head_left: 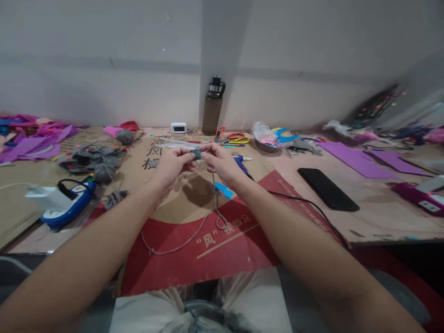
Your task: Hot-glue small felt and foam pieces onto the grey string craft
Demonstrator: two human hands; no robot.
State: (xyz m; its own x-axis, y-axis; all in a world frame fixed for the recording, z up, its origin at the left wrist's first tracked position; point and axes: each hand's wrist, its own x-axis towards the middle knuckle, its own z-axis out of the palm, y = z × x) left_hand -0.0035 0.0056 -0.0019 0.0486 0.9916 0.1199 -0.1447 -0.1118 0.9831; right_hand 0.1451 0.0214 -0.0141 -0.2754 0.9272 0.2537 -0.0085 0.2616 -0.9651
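Above the cardboard sheet (166, 203), my left hand (175, 165) and my right hand (222, 163) meet, fingertips pinched on a small dark teal-grey piece (196, 154). Its exact kind is too small to make out. Grey yarn (173, 251) hangs from below my right fingers and loops across the red part of the cardboard toward my left forearm. A blue scrap (224, 190) lies under my right wrist. Just beyond that wrist is a blue glue gun (239, 162), partly hidden by my hand.
Grey yarn balls (104, 174) and scraps lie left, near a blue power strip (69, 203). Scissors (237, 138), a bottle (212, 108), a small white clock (178, 128) and a bowl (268, 147) stand behind. A black phone (328, 188) and purple sheets (357, 159) lie right.
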